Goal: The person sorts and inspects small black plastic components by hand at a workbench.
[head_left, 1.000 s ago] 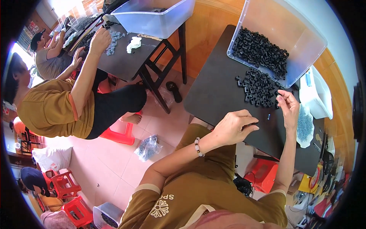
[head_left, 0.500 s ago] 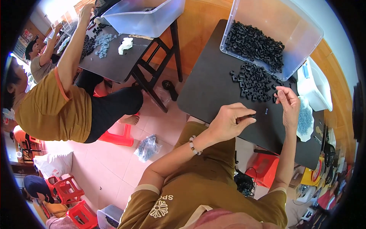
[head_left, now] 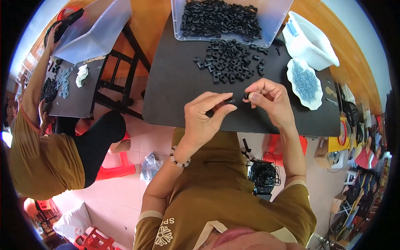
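Seeing left hand (head_left: 206, 118) pinching a small black plastic part (head_left: 228, 101), right hand (head_left: 266, 98) pinching another black piece (head_left: 246, 96), both just above the black desk (head_left: 175, 83). Loose pile of black parts (head_left: 229, 62) lies beyond, near the clear bin (head_left: 273, 21).

A crumpled clear plastic bag (head_left: 150, 166) lay on the pink floor just beside the red stool. Brown cardboard boxes (head_left: 321, 146) stood on the floor at the right, under the table's edge; another (head_left: 338, 203) sat lower, near the rim
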Motion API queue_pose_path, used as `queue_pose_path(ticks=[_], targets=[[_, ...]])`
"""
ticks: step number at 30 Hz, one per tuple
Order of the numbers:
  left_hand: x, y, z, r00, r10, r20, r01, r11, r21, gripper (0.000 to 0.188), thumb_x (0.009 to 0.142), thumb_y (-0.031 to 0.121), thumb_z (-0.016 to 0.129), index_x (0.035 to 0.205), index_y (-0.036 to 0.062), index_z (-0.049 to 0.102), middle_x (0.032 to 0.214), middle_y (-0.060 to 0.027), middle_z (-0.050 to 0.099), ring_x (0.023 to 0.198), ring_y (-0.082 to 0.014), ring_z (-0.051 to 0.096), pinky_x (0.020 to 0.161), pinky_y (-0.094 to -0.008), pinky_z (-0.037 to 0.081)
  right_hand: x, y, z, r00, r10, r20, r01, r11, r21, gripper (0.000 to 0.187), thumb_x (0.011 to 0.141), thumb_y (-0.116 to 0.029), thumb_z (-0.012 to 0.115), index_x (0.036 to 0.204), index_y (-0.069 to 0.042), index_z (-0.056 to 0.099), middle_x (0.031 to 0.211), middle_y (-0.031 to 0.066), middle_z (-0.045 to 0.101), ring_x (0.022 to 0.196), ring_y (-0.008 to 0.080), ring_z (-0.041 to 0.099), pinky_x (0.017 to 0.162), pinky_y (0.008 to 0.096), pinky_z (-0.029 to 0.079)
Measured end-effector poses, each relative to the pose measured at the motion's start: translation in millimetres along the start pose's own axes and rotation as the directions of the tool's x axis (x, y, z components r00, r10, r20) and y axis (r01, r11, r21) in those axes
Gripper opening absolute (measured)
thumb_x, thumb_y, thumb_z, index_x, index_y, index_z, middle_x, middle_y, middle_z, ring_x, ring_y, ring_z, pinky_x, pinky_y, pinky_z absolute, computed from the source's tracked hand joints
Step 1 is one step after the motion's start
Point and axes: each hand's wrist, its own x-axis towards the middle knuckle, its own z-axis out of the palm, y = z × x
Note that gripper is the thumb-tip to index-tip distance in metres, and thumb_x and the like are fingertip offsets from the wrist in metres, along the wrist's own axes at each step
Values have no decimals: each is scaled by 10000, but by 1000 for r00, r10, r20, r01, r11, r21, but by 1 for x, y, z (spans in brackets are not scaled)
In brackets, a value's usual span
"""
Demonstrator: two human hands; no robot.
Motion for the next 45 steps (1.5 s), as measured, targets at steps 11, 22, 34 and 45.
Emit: queue_pose_path(ticks=[11,22,34,45], targets=[[-1,-3,4,996,84,21,-85,996,31,257,804,66,852,1055,52,796,920,-78,744,737,-145,676,644,-269,532,-8,17,7,999,7,53,-10,999,46,121,954,-124,747,989,-13,717,870,47,735,780,69,644,690,225,504],[-2,-7,6,987,156,47,-161,981,112,258,790,48,851,1040,47,787,907,-72,728,724,-168,679,632,-283,537,-9,24,11,1000,4,18,-4,999,33,113,962,-116,736,962,-10,697,866,41,724,765,63,615,697,227,502],[-4,-5,9,983,178,43,-183,970,163,281,779,36,855,1052,44,789,939,-86,744,781,-170,688,689,-273,536,-12,34,9,999,10,44,-16,991,136,151,986,-148,714,968,-4,676,843,46,710,741,72,614,692,221,508],[-4,-9,9,966,254,40,-257,953,160,269,790,-25,821,1048,36,780,918,-80,718,723,-176,667,624,-294,545,-12,37,12,998,32,49,-37,993,108,148,974,-123,720,898,-12,659,789,46,698,701,75,618,653,229,509]])
